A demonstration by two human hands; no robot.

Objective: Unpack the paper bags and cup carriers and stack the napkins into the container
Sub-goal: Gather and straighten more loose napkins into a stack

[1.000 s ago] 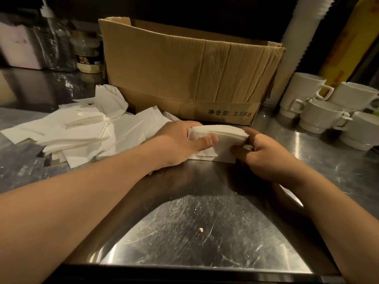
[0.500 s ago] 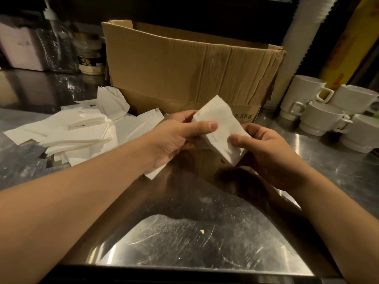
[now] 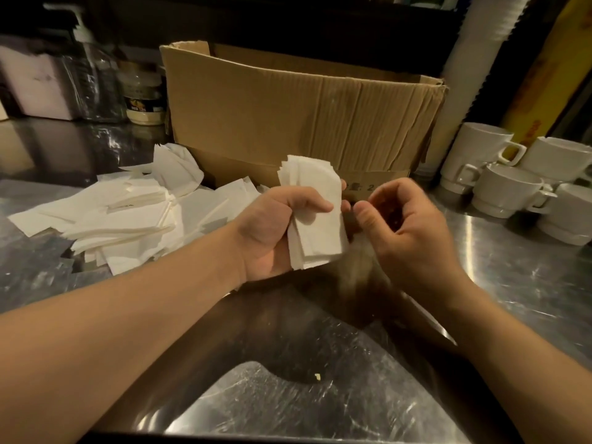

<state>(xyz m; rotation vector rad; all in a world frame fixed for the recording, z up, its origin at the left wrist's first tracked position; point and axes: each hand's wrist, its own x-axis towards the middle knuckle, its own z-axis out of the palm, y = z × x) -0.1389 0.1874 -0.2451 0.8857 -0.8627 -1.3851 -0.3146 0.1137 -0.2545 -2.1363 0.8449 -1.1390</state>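
Note:
My left hand (image 3: 275,232) grips a small stack of white folded napkins (image 3: 315,213), held upright above the steel counter. Just to its right, my right hand (image 3: 407,232) is loosely curled with fingers apart and nothing in it, its thumb close to the stack's edge. A loose heap of white napkins (image 3: 121,216) lies on the counter to the left. An open brown cardboard box (image 3: 298,116) stands behind my hands; its inside is hidden.
The steel counter (image 3: 320,379) spreads in front of me. Several white mugs (image 3: 512,184) stand at the right. A pump bottle (image 3: 93,81), a jar (image 3: 144,97) and a white box (image 3: 35,81) sit at the back left. A tall white cup stack (image 3: 474,59) rises behind the box's right end.
The napkin stack rose from the counter and turned upright. My right hand has let go of it; only my left hand holds it now.

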